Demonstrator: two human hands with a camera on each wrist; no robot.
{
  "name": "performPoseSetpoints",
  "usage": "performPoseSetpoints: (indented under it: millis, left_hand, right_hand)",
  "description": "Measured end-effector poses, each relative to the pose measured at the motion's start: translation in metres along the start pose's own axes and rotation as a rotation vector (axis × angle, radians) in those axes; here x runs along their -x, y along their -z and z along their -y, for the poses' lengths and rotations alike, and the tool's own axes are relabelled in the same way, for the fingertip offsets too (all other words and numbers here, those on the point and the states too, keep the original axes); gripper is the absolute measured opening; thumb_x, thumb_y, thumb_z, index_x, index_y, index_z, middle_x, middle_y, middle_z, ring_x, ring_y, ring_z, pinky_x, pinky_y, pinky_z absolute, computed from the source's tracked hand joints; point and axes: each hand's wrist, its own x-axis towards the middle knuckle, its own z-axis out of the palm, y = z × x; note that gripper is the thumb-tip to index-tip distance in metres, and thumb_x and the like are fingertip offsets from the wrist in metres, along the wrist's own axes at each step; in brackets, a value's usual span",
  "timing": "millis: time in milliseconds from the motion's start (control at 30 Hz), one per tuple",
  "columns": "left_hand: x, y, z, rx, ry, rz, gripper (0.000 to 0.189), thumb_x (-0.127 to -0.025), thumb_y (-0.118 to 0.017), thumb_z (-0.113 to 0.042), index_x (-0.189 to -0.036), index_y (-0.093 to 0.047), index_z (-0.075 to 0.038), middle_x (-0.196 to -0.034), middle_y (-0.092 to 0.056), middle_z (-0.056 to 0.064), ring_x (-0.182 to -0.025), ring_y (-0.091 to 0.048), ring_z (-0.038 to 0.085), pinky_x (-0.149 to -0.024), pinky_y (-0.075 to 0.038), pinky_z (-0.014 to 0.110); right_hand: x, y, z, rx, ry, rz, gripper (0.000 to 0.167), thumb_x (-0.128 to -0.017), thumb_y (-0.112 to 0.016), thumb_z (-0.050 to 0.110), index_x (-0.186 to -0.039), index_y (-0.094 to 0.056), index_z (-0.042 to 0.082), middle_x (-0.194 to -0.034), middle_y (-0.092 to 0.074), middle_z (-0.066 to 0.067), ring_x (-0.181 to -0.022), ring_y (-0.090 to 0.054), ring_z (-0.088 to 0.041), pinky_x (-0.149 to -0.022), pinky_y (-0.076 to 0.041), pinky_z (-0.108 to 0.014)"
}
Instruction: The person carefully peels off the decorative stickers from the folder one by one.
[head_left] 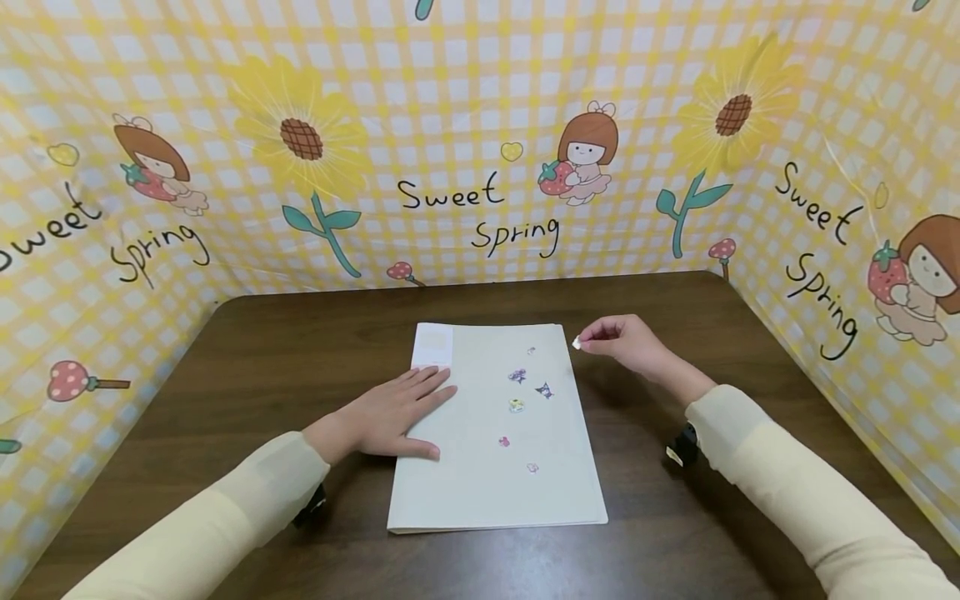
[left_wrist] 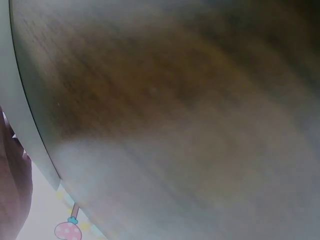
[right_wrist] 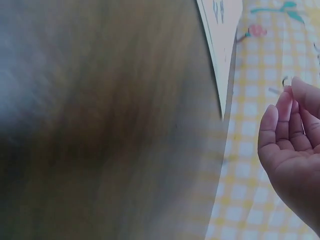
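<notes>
A cream-white folder (head_left: 480, 492) lies on the table with several small cartoon stickers (head_left: 517, 377) scattered over its right half. Spread flat across the folder's left side is my left hand (head_left: 397, 412), its fingertips at the lower edge of a pale label (head_left: 432, 343). My right hand (head_left: 626, 342) is raised just past the folder's upper right edge, thumb and forefinger pinching a small white sticker (head_left: 577, 342). In the right wrist view the same hand (right_wrist: 295, 135) shows its fingers curled in, with a sliver of the sticker at the tips.
The dark brown wooden table (head_left: 300, 333) extends on both sides of the folder. A yellow checked cloth (head_left: 450, 125) printed with sunflowers, girls and lettering hangs around the back and sides of the table. A black band (head_left: 682, 446) sits at the right wrist.
</notes>
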Motion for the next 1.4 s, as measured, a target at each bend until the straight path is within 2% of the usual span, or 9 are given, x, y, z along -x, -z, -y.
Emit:
performPoseSetpoints:
  millis: [133,267,367,533,833,1167,1400]
  left_hand:
    - [-0.001,0.000,-0.001,0.000,-0.011,-0.015,0.094,-0.089,-0.042,-0.073,-0.154,-0.026,-0.007,-0.158,-0.019,0.018,-0.145,-0.017,0.034,-0.114,-0.018,0.048]
    - [-0.001,0.000,-0.001,0.003,-0.010,-0.015,0.094,-0.089,-0.043,-0.073,-0.154,-0.026,-0.007,-0.158,-0.020,0.019,-0.145,-0.017,0.034,-0.114,-0.019,0.049]
    - [-0.001,0.000,-0.001,0.003,0.002,0.002,0.095,-0.088,-0.041,-0.074,-0.154,-0.025,-0.008,-0.159,-0.018,0.017,-0.145,-0.016,0.033,-0.114,-0.017,0.047]
    - [-0.001,0.001,0.000,-0.006,0.026,0.036,0.096,-0.088,-0.038,-0.076,-0.156,-0.022,-0.010,-0.160,-0.015,0.015,-0.146,-0.011,0.030,-0.116,-0.013,0.044]
    - [-0.001,0.003,-0.002,-0.007,0.015,0.024,0.094,-0.089,-0.039,-0.074,-0.155,-0.024,-0.009,-0.159,-0.017,0.017,-0.146,-0.014,0.032,-0.115,-0.016,0.046]
    - [-0.001,0.001,-0.002,-0.008,0.010,0.007,0.094,-0.089,-0.041,-0.074,-0.155,-0.024,-0.009,-0.159,-0.018,0.017,-0.146,-0.015,0.033,-0.115,-0.017,0.046]
    - [-0.001,0.002,-0.001,-0.018,0.001,0.003,0.094,-0.089,-0.040,-0.074,-0.154,-0.025,-0.008,-0.159,-0.018,0.017,-0.145,-0.016,0.034,-0.115,-0.017,0.046]
  right_hand:
    - [-0.010,0.009,-0.004,-0.007,-0.016,-0.034,0.023,-0.089,-0.073,0.017,-0.101,-0.068,-0.003,-0.095,-0.068,-0.009,-0.088,-0.059,-0.025,-0.086,-0.047,-0.047]
    - [-0.022,0.018,-0.008,-0.034,-0.033,-0.037,0.023,-0.090,-0.071,0.013,-0.103,-0.065,-0.006,-0.091,-0.065,-0.009,-0.091,-0.058,-0.032,-0.087,-0.048,-0.047]
    - [-0.031,0.022,-0.012,-0.047,-0.055,-0.033,0.024,-0.091,-0.070,0.012,-0.105,-0.064,-0.006,-0.092,-0.064,-0.010,-0.097,-0.058,-0.038,-0.089,-0.048,-0.048]
    - [-0.046,0.027,-0.015,-0.029,-0.091,-0.046,0.024,-0.093,-0.068,0.013,-0.108,-0.064,-0.005,-0.097,-0.063,-0.012,-0.104,-0.056,-0.041,-0.092,-0.047,-0.048]
    - [-0.065,0.030,-0.024,0.016,-0.126,-0.092,0.023,-0.095,-0.065,0.011,-0.110,-0.063,-0.007,-0.101,-0.062,-0.014,-0.102,-0.057,-0.033,-0.093,-0.047,-0.045]
    - [-0.072,0.029,-0.033,0.056,-0.164,-0.110,0.021,-0.095,-0.063,0.010,-0.110,-0.063,-0.005,-0.103,-0.062,-0.013,-0.096,-0.053,-0.032,-0.085,-0.046,-0.039]
    - [-0.077,0.027,-0.038,0.056,-0.193,-0.107,0.021,-0.095,-0.063,0.010,-0.112,-0.063,-0.004,-0.107,-0.061,-0.014,-0.094,-0.052,-0.025,-0.081,-0.044,-0.033]
